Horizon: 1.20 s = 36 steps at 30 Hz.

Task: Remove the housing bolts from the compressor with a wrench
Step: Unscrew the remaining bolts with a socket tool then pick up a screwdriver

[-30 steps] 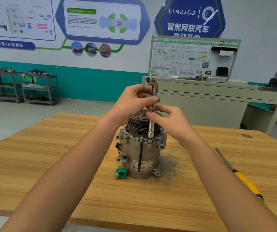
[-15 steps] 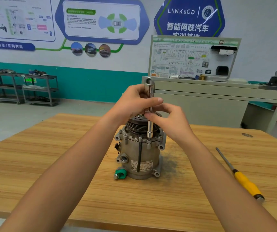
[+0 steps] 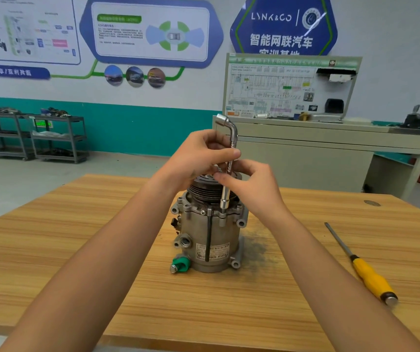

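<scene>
A grey metal compressor (image 3: 210, 237) stands upright on the wooden table (image 3: 102, 262), its ribbed black pulley on top and a green cap near its base. An L-shaped socket wrench (image 3: 229, 168) stands almost vertical with its socket end down on a housing bolt at the compressor's upper front flange. My left hand (image 3: 198, 156) grips the wrench shaft high up, just under the bend. My right hand (image 3: 252, 184) pinches the shaft lower down, over the pulley. The bolt head itself is hidden inside the socket.
A yellow-handled screwdriver (image 3: 364, 268) lies on the table to the right. A dark stain marks the wood beside the compressor. Behind the table stand a beige training bench (image 3: 305, 148) with a wiring board and grey shelf carts (image 3: 38, 138) at the left wall.
The wrench's bent top end has swung round between frames and now points left, while both hands keep their hold on the shaft. The compressor has not moved.
</scene>
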Available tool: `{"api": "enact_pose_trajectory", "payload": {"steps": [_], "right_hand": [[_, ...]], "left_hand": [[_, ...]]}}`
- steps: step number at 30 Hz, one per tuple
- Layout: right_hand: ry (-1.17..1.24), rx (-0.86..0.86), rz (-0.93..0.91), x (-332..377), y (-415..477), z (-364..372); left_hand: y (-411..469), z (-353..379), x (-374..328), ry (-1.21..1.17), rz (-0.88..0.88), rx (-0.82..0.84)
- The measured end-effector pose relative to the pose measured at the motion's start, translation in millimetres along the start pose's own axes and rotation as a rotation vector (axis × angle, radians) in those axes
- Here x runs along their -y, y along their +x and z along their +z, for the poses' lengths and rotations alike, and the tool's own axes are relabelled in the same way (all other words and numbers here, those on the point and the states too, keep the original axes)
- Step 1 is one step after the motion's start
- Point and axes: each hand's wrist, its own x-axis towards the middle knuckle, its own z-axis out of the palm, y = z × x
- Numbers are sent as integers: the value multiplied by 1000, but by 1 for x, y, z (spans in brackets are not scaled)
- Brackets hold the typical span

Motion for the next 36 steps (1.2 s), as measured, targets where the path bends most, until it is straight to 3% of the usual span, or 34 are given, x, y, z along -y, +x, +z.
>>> {"api": "enact_pose_trajectory", "payload": {"steps": [6, 8, 14, 20, 23, 28, 34, 36], "right_hand": [[-18, 182, 21, 6, 5, -5], [-50, 243, 50, 7, 5, -7], [-131, 28, 53, 6, 2, -6], [-66, 174, 51, 9, 4, -12], [-34, 216, 62, 9, 5, -13], [-73, 62, 11, 5, 3, -8], [31, 190, 56, 4, 7, -12], [57, 218, 79, 5, 7, -12]], "left_hand": [[-5, -10, -3, -77, 15, 194], [-6, -13, -4, -64, 21, 191], [-3, -3, 1, 107, 115, -49], [-6, -14, -4, 9, 15, 162], [-6, -11, -7, 22, 37, 126], [-1, -2, -2, 66, 40, -72], [-4, -11, -4, -81, -55, 143], [-5, -13, -5, -59, -44, 138]]}}
